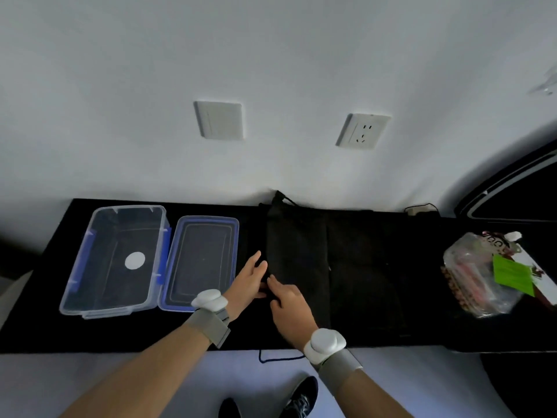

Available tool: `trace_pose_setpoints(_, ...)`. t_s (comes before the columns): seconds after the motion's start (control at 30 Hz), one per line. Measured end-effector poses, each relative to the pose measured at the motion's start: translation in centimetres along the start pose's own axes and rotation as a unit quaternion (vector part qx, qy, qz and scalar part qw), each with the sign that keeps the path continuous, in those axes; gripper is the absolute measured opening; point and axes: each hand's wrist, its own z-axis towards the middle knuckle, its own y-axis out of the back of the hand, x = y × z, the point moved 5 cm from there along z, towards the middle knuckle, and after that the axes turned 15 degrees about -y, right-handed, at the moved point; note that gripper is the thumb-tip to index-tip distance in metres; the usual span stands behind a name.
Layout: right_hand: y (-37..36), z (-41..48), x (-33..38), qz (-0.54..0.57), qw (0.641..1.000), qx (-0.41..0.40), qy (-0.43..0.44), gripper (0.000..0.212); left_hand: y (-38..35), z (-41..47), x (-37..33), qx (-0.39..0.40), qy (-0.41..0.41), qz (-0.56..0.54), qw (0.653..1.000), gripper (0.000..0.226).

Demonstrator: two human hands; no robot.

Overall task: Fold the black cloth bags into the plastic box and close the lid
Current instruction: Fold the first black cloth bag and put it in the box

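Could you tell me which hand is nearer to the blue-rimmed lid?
Left. The left hand lies just right of the lid; the right hand sits farther right, on the black cloth bag.

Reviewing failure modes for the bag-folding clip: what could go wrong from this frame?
1. The black cloth bag lies on a black table; its edges barely show, so the left hand and right hand at its near-left edge may fold it crooked.
2. A drawstring hangs over the table's front edge and could snag or trail out of the plastic box.
3. The lid lies open beside the box, next to the left hand; a sweep could knock it.
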Motion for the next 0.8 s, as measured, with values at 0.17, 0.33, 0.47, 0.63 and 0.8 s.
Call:
trace_pose_setpoints(0.17, -1.7, 0.6, 0.2, -0.005, 1.0, 0.005, 0.015, 0.055, 1.0, 1.0, 1.5, 0.003, -0.004, 0.044, 0.999, 0.066)
trace_pose_setpoints(0.33, -2.8, 1.0, 0.1, -0.021, 0.999, 0.007, 0.031, 0.055, 1.5, 1.8, 1.7, 0.038, -0.032, 0.109, 0.993, 0.074)
trace_pose_setpoints(0.47, -3.4, 1.1, 0.1, -0.053, 0.996, 0.022, 0.07, 0.063, 2.1, 1.8, 2.1, 0.018, -0.063, 0.166, 0.984, 0.077)
trace_pose_setpoints(0.63, -4.0, 1.2, 0.0, -0.056, 0.992, 0.051, 0.097, 0.063, 2.6, 1.6, 2.6, -0.017, -0.096, 0.226, 0.969, 0.077)
trace_pose_setpoints(0.8, -3.5, 1.9, -1.0, -0.012, 0.997, 0.027, 0.071, 0.049, 3.1, 1.4, 3.4, -0.035, -0.098, 0.276, 0.956, 0.07)
